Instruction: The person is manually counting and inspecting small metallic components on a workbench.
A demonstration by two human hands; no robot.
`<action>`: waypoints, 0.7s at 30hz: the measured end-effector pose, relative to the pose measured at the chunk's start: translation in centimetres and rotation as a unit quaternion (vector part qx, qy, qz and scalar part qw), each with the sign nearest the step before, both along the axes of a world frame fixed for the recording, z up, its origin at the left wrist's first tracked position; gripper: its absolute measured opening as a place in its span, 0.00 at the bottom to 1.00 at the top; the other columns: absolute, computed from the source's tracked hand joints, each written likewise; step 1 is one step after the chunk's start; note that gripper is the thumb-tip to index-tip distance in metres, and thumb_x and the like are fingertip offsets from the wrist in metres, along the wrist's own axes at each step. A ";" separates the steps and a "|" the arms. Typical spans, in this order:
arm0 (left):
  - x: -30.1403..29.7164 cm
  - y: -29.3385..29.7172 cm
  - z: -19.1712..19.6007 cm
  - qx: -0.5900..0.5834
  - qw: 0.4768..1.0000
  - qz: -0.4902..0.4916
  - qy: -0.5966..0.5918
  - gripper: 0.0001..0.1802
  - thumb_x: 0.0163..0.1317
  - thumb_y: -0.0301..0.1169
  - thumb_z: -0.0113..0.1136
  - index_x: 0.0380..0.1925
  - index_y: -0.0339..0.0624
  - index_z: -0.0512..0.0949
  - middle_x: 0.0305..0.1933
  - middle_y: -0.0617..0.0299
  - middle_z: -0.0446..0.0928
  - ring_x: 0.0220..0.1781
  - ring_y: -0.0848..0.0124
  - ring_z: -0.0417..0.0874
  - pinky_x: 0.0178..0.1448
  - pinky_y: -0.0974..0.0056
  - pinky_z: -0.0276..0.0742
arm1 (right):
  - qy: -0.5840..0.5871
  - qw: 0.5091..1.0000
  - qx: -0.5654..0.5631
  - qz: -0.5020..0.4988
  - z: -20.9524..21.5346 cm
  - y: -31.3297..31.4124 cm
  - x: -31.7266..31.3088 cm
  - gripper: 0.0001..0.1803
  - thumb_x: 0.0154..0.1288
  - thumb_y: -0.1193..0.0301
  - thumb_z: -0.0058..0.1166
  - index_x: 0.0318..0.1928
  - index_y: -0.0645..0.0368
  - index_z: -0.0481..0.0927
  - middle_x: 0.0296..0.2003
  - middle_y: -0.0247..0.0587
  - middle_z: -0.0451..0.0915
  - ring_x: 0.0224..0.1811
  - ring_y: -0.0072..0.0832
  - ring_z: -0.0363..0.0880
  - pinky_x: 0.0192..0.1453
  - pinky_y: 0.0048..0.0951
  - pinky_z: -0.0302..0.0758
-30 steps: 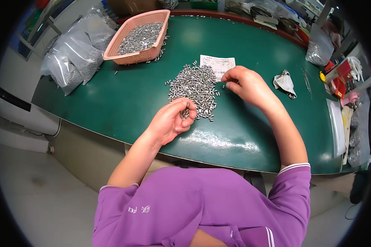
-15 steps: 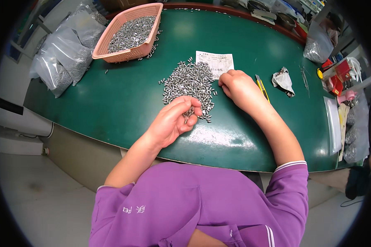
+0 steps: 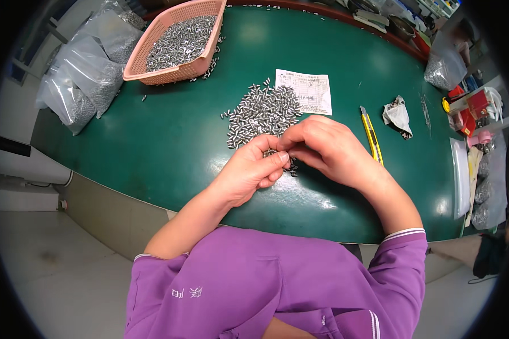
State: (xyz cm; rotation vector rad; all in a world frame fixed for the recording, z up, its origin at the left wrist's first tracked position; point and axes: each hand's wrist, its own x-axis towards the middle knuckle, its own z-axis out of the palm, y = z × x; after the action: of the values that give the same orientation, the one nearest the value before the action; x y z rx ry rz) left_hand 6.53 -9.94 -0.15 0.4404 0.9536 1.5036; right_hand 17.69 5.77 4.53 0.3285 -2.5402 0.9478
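Note:
A loose pile of small silver metal pins (image 3: 260,110) lies on the green table in front of me. My left hand (image 3: 249,172) is over the near edge of the pile, curled closed around a few of these pins, its thumb laid across the fingers. My right hand (image 3: 331,148) meets it from the right, fingertips pinched together against the left thumb and forefinger. Whatever the right fingertips hold is hidden. Just beyond the right hand lies a printed paper slip (image 3: 318,96), partly beside the pile.
A pink plastic basket (image 3: 172,75) full of pins stands at the far left, beside clear bags (image 3: 99,79) of metal parts. To the right lie a yellow utility knife (image 3: 371,135), a crumpled whitish wad (image 3: 397,116) and thin wires (image 3: 425,113). Another bag (image 3: 444,70) sits farther right.
My right hand has moved left and nearer, from beside the paper slip to my left fingertips. The left thumb has closed over its fingers. The whole view has shifted slightly.

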 end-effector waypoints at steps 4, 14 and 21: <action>-0.3 0.0 -0.2 -0.009 1.000 0.011 -0.020 0.04 0.66 0.27 0.48 0.38 0.39 0.68 0.32 0.60 0.72 0.23 0.81 0.65 0.21 0.77 0.58 | 0.003 0.996 0.033 -0.086 -0.1 0.5 0.0 0.11 0.51 0.78 0.59 0.36 0.58 0.76 0.33 0.38 0.79 0.37 0.36 0.77 0.41 0.33 0.74; -0.4 -0.7 -0.1 0.011 1.000 -0.005 -0.026 0.11 0.67 0.31 0.40 0.38 0.37 0.70 0.32 0.58 0.72 0.23 0.76 0.66 0.23 0.75 0.59 | -0.168 0.969 0.076 -0.164 -1.9 2.8 0.3 0.08 0.50 0.76 0.60 0.33 0.61 0.77 0.31 0.43 0.77 0.36 0.39 0.77 0.41 0.35 0.73; -0.3 -0.6 -0.3 0.003 1.000 -0.011 -0.014 0.08 0.67 0.29 0.44 0.40 0.38 0.70 0.34 0.60 0.72 0.24 0.80 0.65 0.23 0.77 0.59 | -0.123 0.970 0.104 -0.180 -2.5 2.8 0.1 0.06 0.53 0.76 0.58 0.33 0.61 0.78 0.30 0.42 0.77 0.36 0.38 0.77 0.41 0.34 0.73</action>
State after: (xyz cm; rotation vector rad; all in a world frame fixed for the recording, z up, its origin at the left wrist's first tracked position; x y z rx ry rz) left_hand 6.19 -10.52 -0.50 0.4316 0.9188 1.4904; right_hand 17.80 8.56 2.04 -0.2034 -2.7964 0.6153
